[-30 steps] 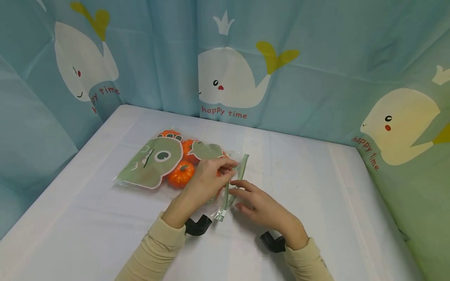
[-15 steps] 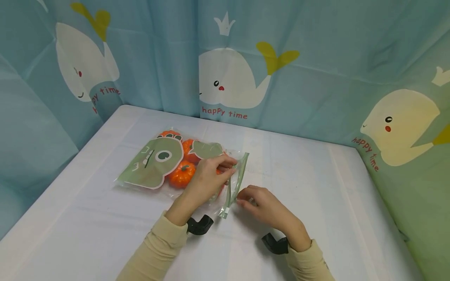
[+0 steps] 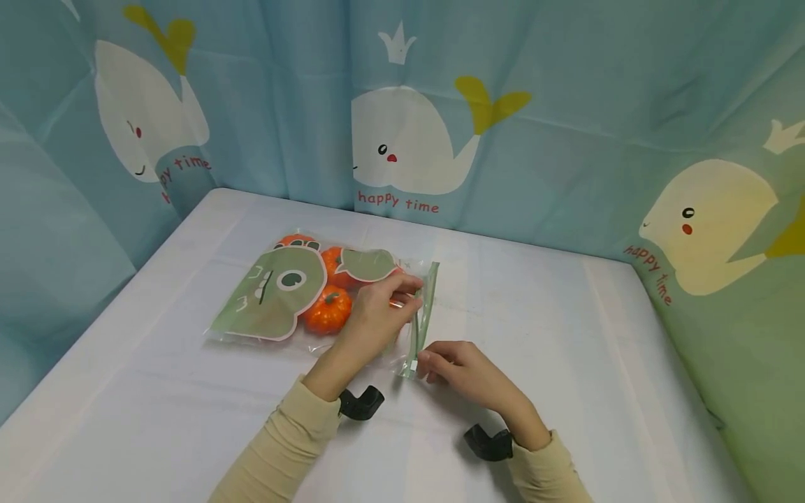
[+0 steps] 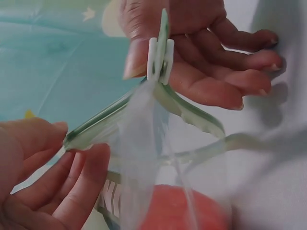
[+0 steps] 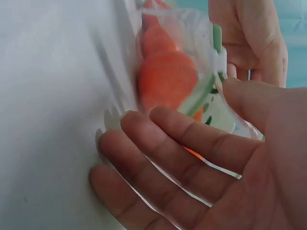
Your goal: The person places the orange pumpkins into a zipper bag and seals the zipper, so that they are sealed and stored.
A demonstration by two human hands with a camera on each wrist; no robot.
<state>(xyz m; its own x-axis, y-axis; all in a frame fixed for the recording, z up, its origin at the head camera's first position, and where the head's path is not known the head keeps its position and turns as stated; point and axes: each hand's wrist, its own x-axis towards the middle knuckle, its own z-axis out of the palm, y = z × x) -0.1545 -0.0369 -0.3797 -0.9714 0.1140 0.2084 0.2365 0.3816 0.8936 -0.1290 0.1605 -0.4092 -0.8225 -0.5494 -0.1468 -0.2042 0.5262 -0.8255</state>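
A clear zip bag (image 3: 314, 347) with green monster prints lies on the table, holding several small orange toy pumpkins (image 3: 328, 310). My left hand (image 3: 377, 311) pinches one green strip (image 4: 88, 127) of the bag's mouth between thumb and fingers. The two strips stand apart there and meet at a white slider (image 4: 160, 60) at the near end. My right hand (image 3: 462, 370) is at that slider, its thumb (image 5: 244, 93) close beside it and its other fingers loosely extended. Contact between thumb and slider is hard to tell.
A white-covered table (image 3: 534, 328) bears the bag. Behind and beside it hangs a blue-green curtain (image 3: 566, 91) with whale prints. Black wrist mounts (image 3: 488, 443) sit below both hands.
My right hand has drawn back from the middle of the zip strip toward its near end, reaching the slider. My left hand stays on the strip; the bag's near corner has shifted slightly away.
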